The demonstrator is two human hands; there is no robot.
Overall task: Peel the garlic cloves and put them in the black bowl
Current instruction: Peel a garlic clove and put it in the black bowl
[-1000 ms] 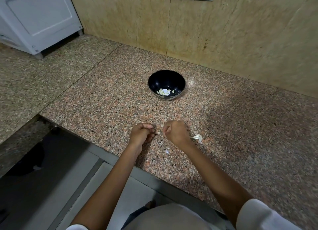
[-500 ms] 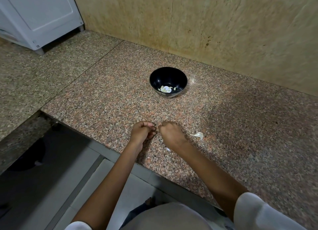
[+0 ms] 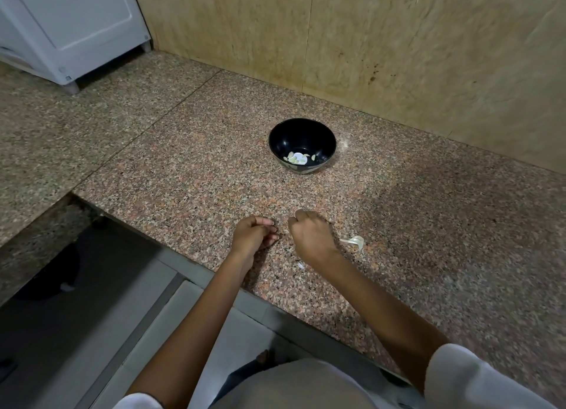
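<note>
The black bowl [image 3: 323,137] stands on the granite counter toward the wall, with several peeled garlic cloves [image 3: 298,158] at its bottom. Well in front of it, near the counter's front edge, my left hand [image 3: 252,235] has its fingers curled and its thumb pinched against the fingertips; the clove it pinches is hidden by the fingers. A small gap to the right, my right hand [image 3: 311,237] is curled into a fist with nothing visible in it. A pale strip of garlic skin [image 3: 355,242] lies on the counter just right of my right hand.
A tiny white scrap [image 3: 301,266] lies by my right wrist. The counter's front edge [image 3: 214,274] runs diagonally under my forearms, with a drop to the floor on the left. A white appliance [image 3: 76,26] stands at the back left. A tiled wall [image 3: 428,56] rises behind the bowl.
My hands nearly touched half a second ago and have drawn slightly apart. The bowl and the skin strip stay where they were.
</note>
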